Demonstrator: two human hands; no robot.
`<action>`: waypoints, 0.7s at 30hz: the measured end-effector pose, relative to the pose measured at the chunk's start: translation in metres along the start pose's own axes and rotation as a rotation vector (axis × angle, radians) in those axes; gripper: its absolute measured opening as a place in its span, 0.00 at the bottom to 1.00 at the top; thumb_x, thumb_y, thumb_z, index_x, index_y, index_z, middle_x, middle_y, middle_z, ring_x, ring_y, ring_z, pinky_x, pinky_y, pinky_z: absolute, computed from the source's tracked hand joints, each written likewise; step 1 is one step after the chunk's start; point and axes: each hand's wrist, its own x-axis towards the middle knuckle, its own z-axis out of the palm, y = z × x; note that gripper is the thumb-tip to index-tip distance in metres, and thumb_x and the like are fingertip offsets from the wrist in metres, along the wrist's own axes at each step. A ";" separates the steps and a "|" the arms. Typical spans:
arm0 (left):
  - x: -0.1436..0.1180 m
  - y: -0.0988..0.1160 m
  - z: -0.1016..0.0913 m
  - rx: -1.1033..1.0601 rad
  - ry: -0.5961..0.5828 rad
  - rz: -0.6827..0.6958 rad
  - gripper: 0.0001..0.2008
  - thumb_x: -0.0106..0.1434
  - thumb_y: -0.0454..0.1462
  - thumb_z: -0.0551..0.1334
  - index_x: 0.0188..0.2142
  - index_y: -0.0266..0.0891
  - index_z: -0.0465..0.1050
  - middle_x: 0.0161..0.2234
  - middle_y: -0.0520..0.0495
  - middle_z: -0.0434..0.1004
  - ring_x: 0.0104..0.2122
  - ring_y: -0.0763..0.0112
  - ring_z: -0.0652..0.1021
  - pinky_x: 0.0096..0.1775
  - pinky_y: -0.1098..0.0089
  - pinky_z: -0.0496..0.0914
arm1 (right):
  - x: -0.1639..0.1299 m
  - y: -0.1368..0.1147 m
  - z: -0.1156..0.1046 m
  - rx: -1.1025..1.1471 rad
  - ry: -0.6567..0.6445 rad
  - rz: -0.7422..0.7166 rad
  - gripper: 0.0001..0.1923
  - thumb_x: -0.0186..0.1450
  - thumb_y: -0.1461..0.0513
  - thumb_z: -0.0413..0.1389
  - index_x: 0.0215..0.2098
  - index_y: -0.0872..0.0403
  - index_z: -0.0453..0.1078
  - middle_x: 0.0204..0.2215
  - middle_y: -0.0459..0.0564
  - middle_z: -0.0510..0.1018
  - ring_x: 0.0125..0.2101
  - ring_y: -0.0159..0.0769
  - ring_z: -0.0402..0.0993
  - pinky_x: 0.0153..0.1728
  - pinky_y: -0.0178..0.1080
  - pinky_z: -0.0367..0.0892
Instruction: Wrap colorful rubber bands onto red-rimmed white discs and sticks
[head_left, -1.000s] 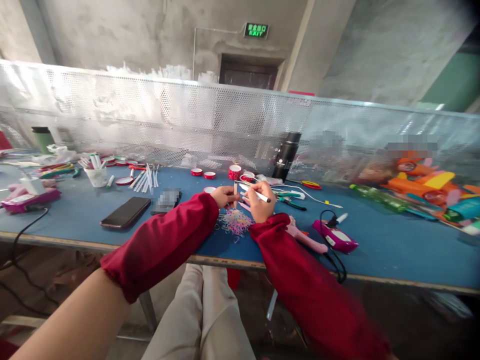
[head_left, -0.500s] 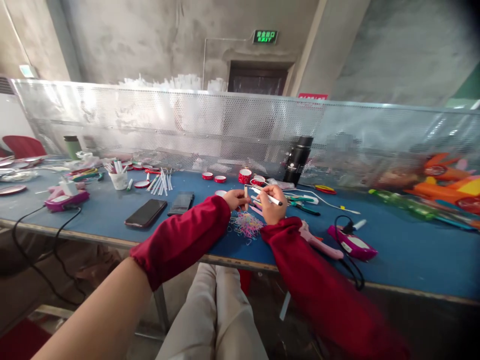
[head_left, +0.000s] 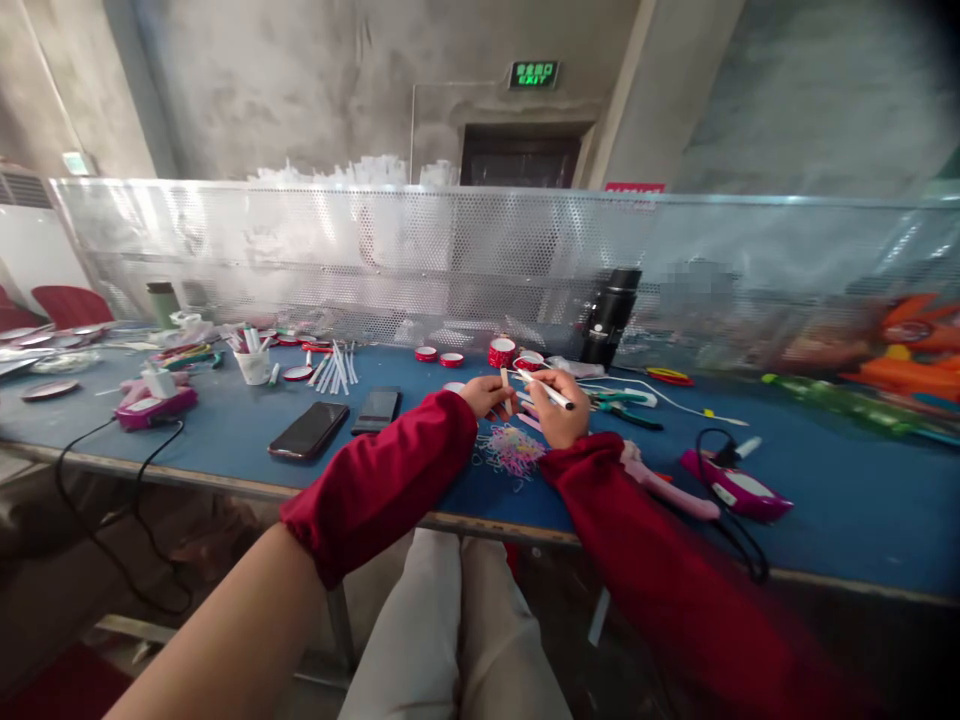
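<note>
Blue tabletop [head_left: 225, 430] carries the work, and both red-sleeved arms meet near its front edge. Right hand [head_left: 559, 410] is closed round a white pen [head_left: 546, 390], tip angled away. Left hand [head_left: 484, 395] pinches a short pale stick [head_left: 505, 383] upright, just above the loose rubber bands [head_left: 510, 450]. Best to brace both wrists on the table and keep the stick steady.

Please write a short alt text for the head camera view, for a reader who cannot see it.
Two hands in red sleeves work over a blue table: the left hand holds a small upright stick, the right hand a white pen. A pile of coloured rubber bands lies just below them.
</note>
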 end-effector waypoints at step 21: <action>0.032 -0.026 0.000 0.025 0.001 -0.210 0.06 0.62 0.36 0.62 0.28 0.41 0.74 0.21 0.52 0.75 0.31 0.69 0.79 0.32 0.75 0.73 | -0.006 -0.014 0.002 -0.009 -0.006 0.012 0.07 0.63 0.56 0.56 0.35 0.51 0.68 0.28 0.47 0.78 0.30 0.38 0.75 0.32 0.39 0.71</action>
